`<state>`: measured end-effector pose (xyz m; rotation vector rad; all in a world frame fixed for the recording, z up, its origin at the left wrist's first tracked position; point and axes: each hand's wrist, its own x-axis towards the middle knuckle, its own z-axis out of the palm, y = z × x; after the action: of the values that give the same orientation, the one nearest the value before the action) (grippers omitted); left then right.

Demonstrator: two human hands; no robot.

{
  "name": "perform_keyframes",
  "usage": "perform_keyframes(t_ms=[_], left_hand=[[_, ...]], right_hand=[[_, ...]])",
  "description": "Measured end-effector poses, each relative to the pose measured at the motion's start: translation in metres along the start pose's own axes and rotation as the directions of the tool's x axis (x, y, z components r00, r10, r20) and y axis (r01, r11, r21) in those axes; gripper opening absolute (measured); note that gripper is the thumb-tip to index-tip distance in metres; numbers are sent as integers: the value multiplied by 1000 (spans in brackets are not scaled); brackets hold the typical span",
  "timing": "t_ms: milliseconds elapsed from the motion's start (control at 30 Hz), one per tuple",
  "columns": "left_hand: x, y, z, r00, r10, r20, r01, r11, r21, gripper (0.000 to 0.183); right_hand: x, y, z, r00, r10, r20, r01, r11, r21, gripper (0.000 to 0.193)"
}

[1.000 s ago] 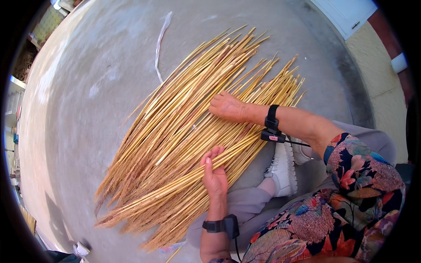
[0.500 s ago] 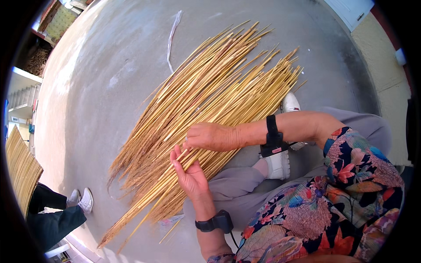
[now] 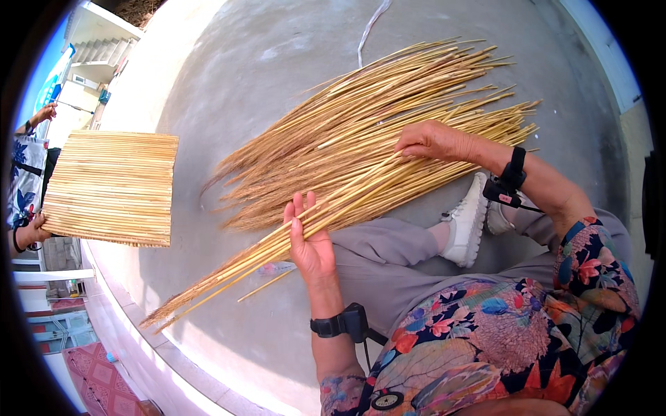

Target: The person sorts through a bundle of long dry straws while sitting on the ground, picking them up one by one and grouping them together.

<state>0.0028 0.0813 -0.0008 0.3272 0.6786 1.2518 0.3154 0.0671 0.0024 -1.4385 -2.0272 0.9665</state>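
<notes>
A thin bunch of straw-yellow stalks with brown feathery heads [image 3: 236, 270] slants across my lap, its plumes pointing down to the left. My left hand [image 3: 313, 244] cradles the bunch between thumb and fingers, with the palm turned up and the fingertips showing past the stalks. Up to the right, my right hand [image 3: 433, 142] pinches the stalks with curled fingers; its fingertips are partly hidden. Just beyond both hands, a large pile of similar stalks [image 3: 388, 111] lies on the grey floor, plumes to the left and bare ends to the right.
To the left, another person's hand [image 3: 31, 232] holds up a mat of bound stalks [image 3: 111, 187]. A pale strip [image 3: 371, 31] lies beyond the pile. One short loose stalk [image 3: 265, 286] is on the floor near my left wrist. My white shoe [image 3: 466, 222] rests beside the pile.
My right hand has moved up and right, farther from my left hand, while both keep the stalks. The view has shifted, bringing the other person's mat more fully into sight.
</notes>
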Motion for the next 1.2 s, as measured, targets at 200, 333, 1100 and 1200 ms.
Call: perform_keyframes(t_ms=[200,333,1100,1200], left_hand=[[7,-12,-6,998,-46,40,48,998,-44,23],[12,-22,-4,997,-60,49,64,993,-95,14],[-9,-46,25,978,-176,111,196,956,-219,16],[-12,-45,21,961,-204,187,239,953,-185,15]], right_hand=[[-5,-16,-1,992,88,94,-90,996,23,17],[0,-19,4,989,57,135,-57,998,-5,17],[-10,-52,27,988,21,152,38,928,-371,35],[-13,-58,17,977,57,208,20,936,-353,33]])
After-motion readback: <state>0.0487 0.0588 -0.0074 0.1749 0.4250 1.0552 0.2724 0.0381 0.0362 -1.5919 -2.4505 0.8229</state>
